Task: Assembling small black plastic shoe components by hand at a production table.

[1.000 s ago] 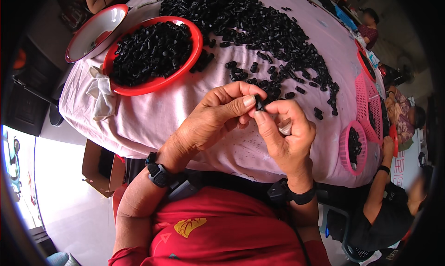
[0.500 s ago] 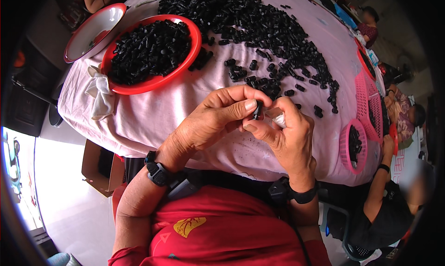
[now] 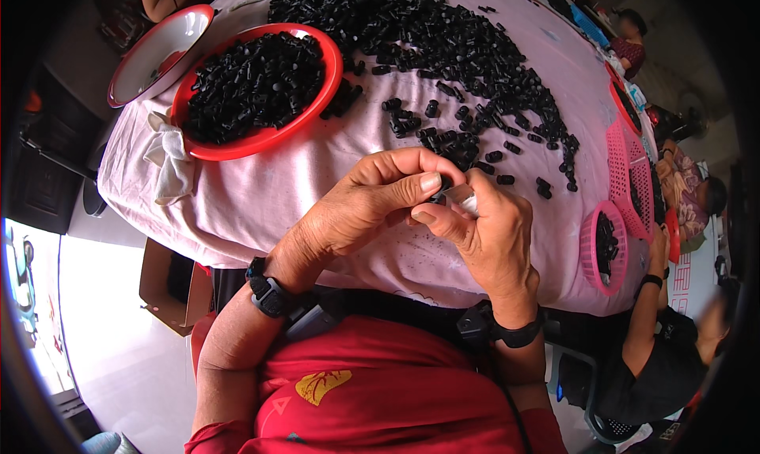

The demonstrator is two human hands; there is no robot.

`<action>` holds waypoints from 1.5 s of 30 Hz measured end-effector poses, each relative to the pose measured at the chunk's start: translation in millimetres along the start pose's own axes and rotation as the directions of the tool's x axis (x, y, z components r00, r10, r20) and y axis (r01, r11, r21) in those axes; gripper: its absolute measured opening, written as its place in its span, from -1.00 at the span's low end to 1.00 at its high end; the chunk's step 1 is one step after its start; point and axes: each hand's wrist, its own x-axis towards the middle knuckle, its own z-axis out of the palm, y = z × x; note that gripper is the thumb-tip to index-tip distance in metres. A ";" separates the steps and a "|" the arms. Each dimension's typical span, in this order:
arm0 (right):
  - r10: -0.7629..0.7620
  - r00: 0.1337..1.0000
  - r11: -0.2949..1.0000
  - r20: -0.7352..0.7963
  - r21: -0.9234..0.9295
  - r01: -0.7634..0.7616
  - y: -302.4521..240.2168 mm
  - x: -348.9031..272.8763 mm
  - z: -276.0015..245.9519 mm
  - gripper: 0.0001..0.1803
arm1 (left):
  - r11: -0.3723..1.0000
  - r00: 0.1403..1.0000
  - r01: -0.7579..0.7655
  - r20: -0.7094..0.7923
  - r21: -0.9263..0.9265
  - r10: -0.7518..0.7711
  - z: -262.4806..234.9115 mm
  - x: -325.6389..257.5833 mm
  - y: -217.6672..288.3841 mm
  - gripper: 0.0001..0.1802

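My left hand pinches a small black cylindrical part between thumb and forefinger, above the near side of the table. Close against it, my right hand is closed on a thin, flat, shiny piece with a white wrapped end. That piece looks like a small blade, though my fingers cover much of it. Its shiny tip meets or nearly meets the black part; I cannot tell which. Just beyond my fingers lie loose black parts of the same sort.
A red basin heaped with black parts stands left, beside a white red-rimmed basin and a cloth. A large pile covers the far pink tablecloth. Pink baskets stand right, near other people at work.
The black part has turned between my left fingers and shows less of its length. The flat shiny piece has swung toward it. My arms have hardly moved.
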 end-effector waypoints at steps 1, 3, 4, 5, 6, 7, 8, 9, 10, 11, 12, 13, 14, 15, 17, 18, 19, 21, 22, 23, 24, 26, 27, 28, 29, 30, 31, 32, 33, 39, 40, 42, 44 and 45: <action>0.002 1.000 1.000 0.001 0.002 -0.002 0.7 0.3 0.6 -0.38 | 1.000 1.000 0.003 -0.002 -0.001 -0.003 -0.8 0.3 0.2 -0.68; 0.006 1.000 1.000 -0.009 0.022 -0.006 1.7 1.5 1.6 -0.38 | 1.000 1.000 0.015 -0.017 0.023 -0.014 -2.3 0.9 1.1 -0.68; 0.006 1.000 1.000 -0.010 0.020 -0.005 1.0 1.4 1.4 -0.38 | 1.000 1.000 0.014 -0.015 0.023 -0.013 -2.5 0.9 0.9 -0.68; 0.005 1.000 1.000 -0.019 0.027 -0.005 0.1 1.4 1.2 -0.38 | 1.000 1.000 0.009 -0.010 0.019 -0.009 -2.6 0.9 0.7 -0.69; 0.006 1.000 0.999 -0.028 0.036 -0.005 -0.8 1.6 1.3 -0.38 | 1.000 1.000 0.005 -0.005 0.016 -0.005 -2.9 0.9 0.7 -0.69; 0.004 1.000 0.999 -0.028 0.036 -0.003 -1.1 1.7 1.2 -0.38 | 1.000 1.000 0.003 -0.006 0.017 -0.003 -2.8 0.6 0.5 -0.69; -0.002 1.000 1.000 -0.018 0.028 0.002 -1.5 1.8 1.2 -0.39 | 1.000 1.000 0.006 -0.013 0.019 -0.006 -2.8 0.0 0.4 -0.70; -0.007 1.000 1.000 -0.008 0.021 0.007 -2.0 1.9 1.4 -0.41 | 1.000 1.000 0.009 -0.021 0.021 -0.009 -2.8 -0.6 0.7 -0.70; -0.010 1.000 1.000 -0.008 0.026 0.011 -2.1 1.9 2.2 -0.41 | 1.000 1.000 0.008 -0.025 0.025 -0.007 -2.7 -0.7 1.1 -0.70; -0.008 1.000 1.000 -0.003 0.025 0.008 -2.1 1.6 3.6 -0.43 | 1.000 1.000 -0.005 -0.027 0.028 0.005 -2.4 -0.6 1.6 -0.71; -0.007 1.000 1.000 0.003 0.025 0.007 -2.6 1.3 4.5 -0.45 | 0.999 0.999 -0.017 -0.031 0.033 0.018 -2.1 -0.4 2.0 -0.72; 0.007 1.000 0.998 -0.005 0.065 -0.006 -3.6 1.3 6.0 -0.47 | 1.000 1.000 -0.009 -0.020 0.018 0.009 -3.6 -1.0 2.1 -0.72; 0.020 1.000 0.994 -0.011 0.106 -0.019 -3.8 0.7 6.6 -0.49 | 1.000 1.000 -0.001 -0.011 0.004 0.001 -4.4 -0.6 1.1 -0.72; 0.058 0.998 0.986 -0.003 0.156 -0.057 -6.8 0.6 4.2 -0.50 | 1.000 0.999 -0.001 -0.034 0.023 0.002 -3.1 0.4 -0.1 -0.73; 0.098 0.995 0.983 0.032 0.155 -0.102 -8.1 0.7 -2.0 -0.48 | 1.000 0.997 0.001 -0.072 -0.013 -0.002 -8.0 1.0 0.5 -0.72; 0.104 0.993 0.986 0.053 0.127 -0.110 -9.4 1.1 -5.6 -0.47 | 0.999 0.994 -0.016 -0.109 -0.046 0.011 -9.9 0.7 2.0 -0.72; 0.112 0.993 0.983 0.047 0.141 -0.117 -6.8 0.3 -7.1 -0.45 | 0.996 0.980 -0.047 -0.197 -0.080 0.030 -8.0 1.7 7.3 -0.72; 0.124 0.991 0.981 0.041 0.145 -0.129 -5.4 0.0 -8.0 -0.45 | 0.984 0.946 -0.160 -0.298 -0.074 0.131 -21.4 2.1 19.3 -0.71; 0.143 0.989 0.978 0.041 0.148 -0.147 -4.0 -0.5 -7.6 -0.47 | 0.967 0.924 -0.243 -0.323 -0.081 0.205 -33.6 3.5 24.9 -0.70; 0.144 0.989 0.977 0.040 0.153 -0.148 -4.4 0.1 -6.6 -0.47 | 0.945 0.865 -0.320 -0.428 -0.069 0.262 -41.0 2.1 37.8 -0.80; 0.138 0.990 0.978 0.032 0.150 -0.142 -4.4 1.3 -5.8 -0.49 | 0.907 0.830 -0.403 -0.466 -0.122 0.306 -54.7 -1.7 49.1 -0.82; 0.139 0.990 0.980 0.023 0.142 -0.141 -3.9 3.0 -5.3 -0.52 | 0.835 0.758 -0.493 -0.591 -0.243 0.276 -77.5 -13.8 72.4 -0.79; 0.138 0.990 0.976 -0.008 0.169 -0.135 -4.4 3.9 -4.7 -0.54 | 0.819 0.727 -0.513 -0.637 -0.256 0.256 -83.2 -20.6 78.1 -0.79; 0.140 0.989 0.973 -0.040 0.193 -0.130 -4.1 4.2 -4.8 -0.57 | 0.803 0.696 -0.531 -0.679 -0.270 0.232 -80.4 -23.0 84.7 -0.78; 0.150 0.987 0.969 -0.051 0.207 -0.136 -1.7 3.6 -5.1 -0.59 | 0.804 0.701 -0.526 -0.676 -0.276 0.227 -79.1 -22.4 86.2 -0.78; 0.156 0.986 0.969 -0.054 0.203 -0.142 -0.4 3.6 -6.3 -0.59 | 0.800 0.696 -0.539 -0.675 -0.264 0.246 -77.6 -21.4 86.6 -0.75; 0.173 0.982 0.962 -0.076 0.226 -0.152 0.1 4.3 -7.3 -0.60 | 0.794 0.688 -0.554 -0.675 -0.249 0.269 -76.1 -21.2 86.6 -0.72; 0.192 0.977 0.955 -0.098 0.249 -0.162 0.8 4.6 -8.4 -0.60 | 0.795 0.690 -0.552 -0.672 -0.250 0.268 -76.0 -20.2 83.7 -0.72; 0.188 0.976 0.959 -0.111 0.236 -0.158 2.1 4.4 -9.7 -0.62 | 0.813 0.664 -0.553 -0.687 -0.183 0.297 -76.0 -18.5 78.4 -0.68; 0.175 0.968 0.950 -0.181 0.290 -0.117 7.0 2.1 -10.6 -0.61 | 0.843 0.885 0.008 -0.396 0.538 0.244 -26.5 7.8 40.4 -0.76; 0.176 0.966 0.950 -0.187 0.291 -0.117 6.4 2.2 -11.1 -0.61 | 0.762 0.930 0.057 -0.313 0.645 0.195 -21.5 11.4 31.4 -0.77; 0.187 0.969 0.937 -0.161 0.325 -0.126 7.6 1.6 -10.4 -0.60 | 0.416 0.955 0.080 -0.189 0.906 0.229 -14.2 19.9 9.5 -0.70; 0.185 0.967 0.936 -0.176 0.330 -0.119 6.2 3.1 -9.4 -0.59 | 0.207 0.957 0.089 -0.142 0.974 0.254 -14.0 27.4 -8.3 -0.66; 0.166 0.972 0.947 -0.164 0.302 -0.111 5.1 4.1 -8.9 -0.59 | 0.111 0.933 0.087 -0.119 0.990 0.339 -19.0 27.1 -20.7 -0.68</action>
